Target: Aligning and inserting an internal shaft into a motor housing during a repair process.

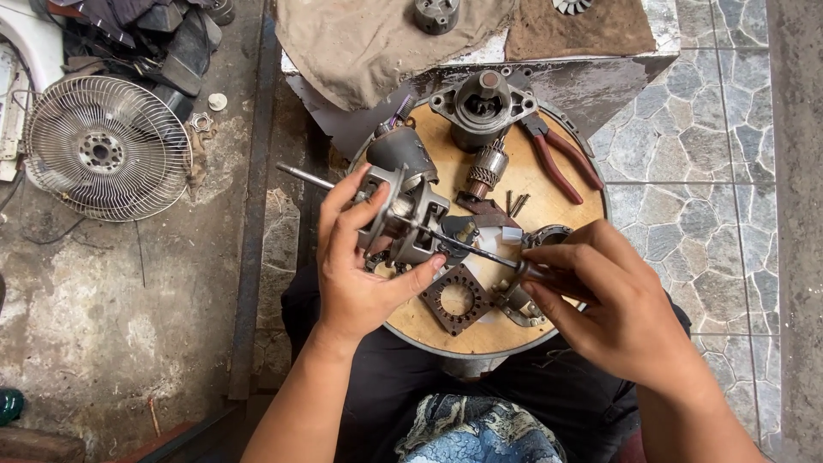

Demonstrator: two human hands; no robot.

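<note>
Nearest the camera, the person's lap shows dark trousers and a patterned blue-and-white cloth (474, 429). Above it, the right hand (613, 300) is clenched around the dark handle of a slim steel-shafted screwdriver (476, 250), whose shaft runs up and left to the work piece. The left hand (364, 257) grasps a grey metal fan motor assembly (405, 214), fingers wrapped over its left side and thumb beneath; a thin steel motor shaft (304, 177) projects from it to the left. The motor is held just above the round plywood work board (497, 321), left of centre.

On the board beneath the hands lies a square, rust-brown laminated stator plate with a round bore (456, 298). Just beside the right hand sits a ring-shaped metal housing part (549, 234), with a small white plastic block (512, 234) near it. Farther up lie loose dark screws (515, 203), a copper-wound armature (487, 170) and a grey cast-metal starter housing (483, 105). Red-handled pliers (561, 159) lie at the board's right edge.

Beyond the board, a tan cloth (369, 43) and a brown cloth (579, 33) cover a raised surface. Well to the left, a round wire fan guard (105, 150) rests on the concrete floor (103, 309).
</note>
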